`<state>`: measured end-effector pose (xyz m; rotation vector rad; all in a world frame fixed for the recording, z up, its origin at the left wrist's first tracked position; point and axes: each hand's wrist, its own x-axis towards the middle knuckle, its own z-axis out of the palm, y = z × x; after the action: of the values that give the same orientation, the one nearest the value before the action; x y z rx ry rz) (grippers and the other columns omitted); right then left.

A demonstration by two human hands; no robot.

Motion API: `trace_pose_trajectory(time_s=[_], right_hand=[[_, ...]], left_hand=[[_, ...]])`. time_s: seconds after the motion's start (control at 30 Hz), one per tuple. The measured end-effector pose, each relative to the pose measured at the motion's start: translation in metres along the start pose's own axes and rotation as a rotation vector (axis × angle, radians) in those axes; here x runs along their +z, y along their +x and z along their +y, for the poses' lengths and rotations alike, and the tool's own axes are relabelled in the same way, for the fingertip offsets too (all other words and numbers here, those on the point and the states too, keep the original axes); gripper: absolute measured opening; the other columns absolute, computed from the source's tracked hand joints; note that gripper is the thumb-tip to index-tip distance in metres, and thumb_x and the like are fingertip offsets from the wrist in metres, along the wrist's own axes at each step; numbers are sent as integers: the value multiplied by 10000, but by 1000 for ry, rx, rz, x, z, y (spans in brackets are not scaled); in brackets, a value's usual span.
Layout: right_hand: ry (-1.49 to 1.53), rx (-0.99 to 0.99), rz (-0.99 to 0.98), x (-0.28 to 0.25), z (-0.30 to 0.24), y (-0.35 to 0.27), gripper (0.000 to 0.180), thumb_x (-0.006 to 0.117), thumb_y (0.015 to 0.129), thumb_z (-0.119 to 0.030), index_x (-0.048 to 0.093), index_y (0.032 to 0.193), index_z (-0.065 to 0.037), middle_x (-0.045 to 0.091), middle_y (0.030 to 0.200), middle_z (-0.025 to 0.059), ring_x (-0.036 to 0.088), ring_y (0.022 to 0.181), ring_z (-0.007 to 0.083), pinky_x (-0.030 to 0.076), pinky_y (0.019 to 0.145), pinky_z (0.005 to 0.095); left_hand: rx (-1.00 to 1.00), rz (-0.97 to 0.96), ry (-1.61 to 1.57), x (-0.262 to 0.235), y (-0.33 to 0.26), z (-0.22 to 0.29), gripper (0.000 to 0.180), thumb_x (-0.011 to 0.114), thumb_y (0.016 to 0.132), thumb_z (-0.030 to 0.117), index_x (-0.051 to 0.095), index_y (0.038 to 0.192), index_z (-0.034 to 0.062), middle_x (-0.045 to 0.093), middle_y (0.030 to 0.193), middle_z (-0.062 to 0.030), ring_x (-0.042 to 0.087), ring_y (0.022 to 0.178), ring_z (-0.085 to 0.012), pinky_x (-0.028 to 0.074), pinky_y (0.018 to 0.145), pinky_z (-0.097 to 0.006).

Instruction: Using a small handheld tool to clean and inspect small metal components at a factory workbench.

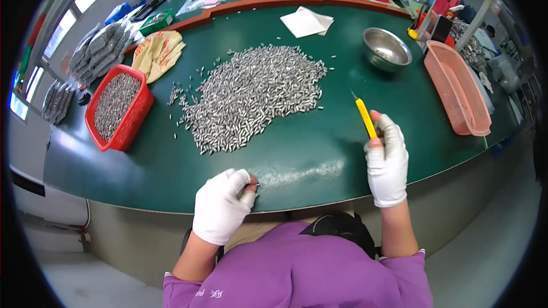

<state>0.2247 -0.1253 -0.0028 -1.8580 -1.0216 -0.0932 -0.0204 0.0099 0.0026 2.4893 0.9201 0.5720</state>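
Note:
My right hand [387, 162], in a white glove with bare fingertips, grips a yellow craft knife [365, 117]. Its thin pointed blade aims up and away from me, over the green table. Near the front edge, my left hand [224, 202], gloved the same way, is closed in a pinch. A small metal pin just shows at its fingertips; most of it is hidden. Beyond the left hand spreads a large heap of small silvery metal pins [257, 94], with some strays around its border. Whitish scuff marks [297, 173] lie on the tabletop between my hands.
A red basket [136, 124] full of similar pins stands at left, beside a crumpled yellow bag [158, 54]. White paper sheets [306, 21], a steel bowl [387, 45] and a pink basket [456, 88] lie beyond and to the right. A raised brown rim [274, 3] bounds the far side; other people sit beyond.

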Motion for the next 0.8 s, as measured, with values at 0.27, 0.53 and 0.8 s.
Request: trace_pose_trajectory(time_s=[0.27, 0.53, 0.8], right_hand=[[126, -87, -713, -7, -49, -75, 635, 598, 873, -109, 384, 1470, -142, 629, 903, 142, 632, 771, 329, 536, 685, 419], [-126, -224, -764, 15, -62, -76, 643, 607, 834, -118, 441, 1452, -174, 583, 627, 68, 592, 516, 252, 509, 493, 372], [-259, -314, -771, 18, -72, -73, 648, 595, 822, -173, 448, 1451, -130, 541, 599, 55, 578, 492, 210, 502, 458, 343]], left_hand=[[-20, -33, -60, -1, -2, 1, 124, 681, 727, -16, 601, 809, 32, 584, 722, -69, 553, 563, -185, 450, 550, -295], [-57, -39, -27, 0, -9, 1, 113, 690, 749, 83, 580, 776, 91, 595, 735, -86, 601, 690, -306, 479, 619, -392], [-32, -8, -41, 3, -9, 3, 135, 694, 724, -15, 571, 763, 26, 557, 694, -62, 530, 537, -164, 437, 526, -282]])
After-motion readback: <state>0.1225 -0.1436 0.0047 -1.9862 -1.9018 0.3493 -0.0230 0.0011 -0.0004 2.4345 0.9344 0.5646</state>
